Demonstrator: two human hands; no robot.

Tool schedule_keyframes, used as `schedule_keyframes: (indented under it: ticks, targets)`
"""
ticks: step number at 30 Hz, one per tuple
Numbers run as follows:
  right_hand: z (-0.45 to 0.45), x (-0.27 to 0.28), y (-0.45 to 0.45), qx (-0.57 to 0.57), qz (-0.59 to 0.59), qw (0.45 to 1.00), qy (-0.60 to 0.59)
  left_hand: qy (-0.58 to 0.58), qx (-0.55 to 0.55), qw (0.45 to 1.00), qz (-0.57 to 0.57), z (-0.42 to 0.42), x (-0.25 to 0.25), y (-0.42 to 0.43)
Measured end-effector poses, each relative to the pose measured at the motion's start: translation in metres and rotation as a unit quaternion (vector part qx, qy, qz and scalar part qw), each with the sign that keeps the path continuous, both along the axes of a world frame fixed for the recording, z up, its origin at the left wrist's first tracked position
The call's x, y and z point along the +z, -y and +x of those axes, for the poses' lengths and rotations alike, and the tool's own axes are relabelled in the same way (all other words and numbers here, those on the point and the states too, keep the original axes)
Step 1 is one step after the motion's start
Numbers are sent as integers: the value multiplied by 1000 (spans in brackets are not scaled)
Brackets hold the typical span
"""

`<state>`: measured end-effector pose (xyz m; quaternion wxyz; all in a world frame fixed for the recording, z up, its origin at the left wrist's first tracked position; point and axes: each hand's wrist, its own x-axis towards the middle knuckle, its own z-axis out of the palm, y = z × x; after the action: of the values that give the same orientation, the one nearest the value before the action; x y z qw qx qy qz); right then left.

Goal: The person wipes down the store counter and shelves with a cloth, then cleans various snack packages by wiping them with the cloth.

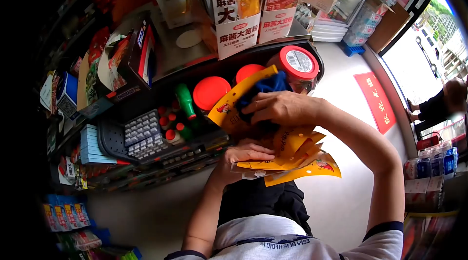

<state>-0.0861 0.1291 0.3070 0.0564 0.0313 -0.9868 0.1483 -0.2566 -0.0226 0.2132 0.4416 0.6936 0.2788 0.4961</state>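
The left hand (247,154) grasps the yellow packets (291,144), best kept steady, while above it the right hand (280,108) clutches the blue cloth (273,83), better pressed lightly.

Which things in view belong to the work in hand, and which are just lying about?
In hand:
- yellow packaging, gripped by the left hand
- dark blue cloth, bunched in the right hand

Lying about:
- red-lidded jars
- green bottle
- pouches on the counter
- red mat on the floor
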Motion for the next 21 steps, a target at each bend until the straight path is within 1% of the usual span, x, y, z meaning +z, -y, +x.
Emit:
schedule_keyframes:
  ticks: [2,3,6,7,10,12,13,14,16,19,20,21]
  targets:
    - [6,-7,-2,5,-89,993,77,14,3,1000,2,-2,-1,1]
    - [10,-14,-1,-3,-118,988,97,19,4,1000,7,-2,-1,2]
    - [23,-25,-6,-98,-218,937,254,27,21,999,39,3,-7,4]
    - [28,-28,-7,-119,-246,927,257,27,33,998,52,5,-10,5]
    - [33,-27,-5,-139,-237,925,263,46,57,997,35,6,-13,11]
    - [35,-18,-2,-149,-211,933,250,78,149,986,12,8,-23,13]
    - [36,-13,-1,-153,-198,938,239,87,245,965,-14,14,-37,15]
    - [38,-8,1,-157,-186,943,227,66,297,952,-40,12,-48,18]
    - [43,4,1,-181,-196,945,187,199,304,929,-62,23,-30,17]
    - [53,29,4,-197,-200,952,125,172,286,942,-33,14,-42,14]
    - [56,39,7,-230,-208,944,111,177,280,943,-44,15,-42,15]
    - [60,48,8,-241,-216,943,72,182,273,943,-55,15,-42,17]
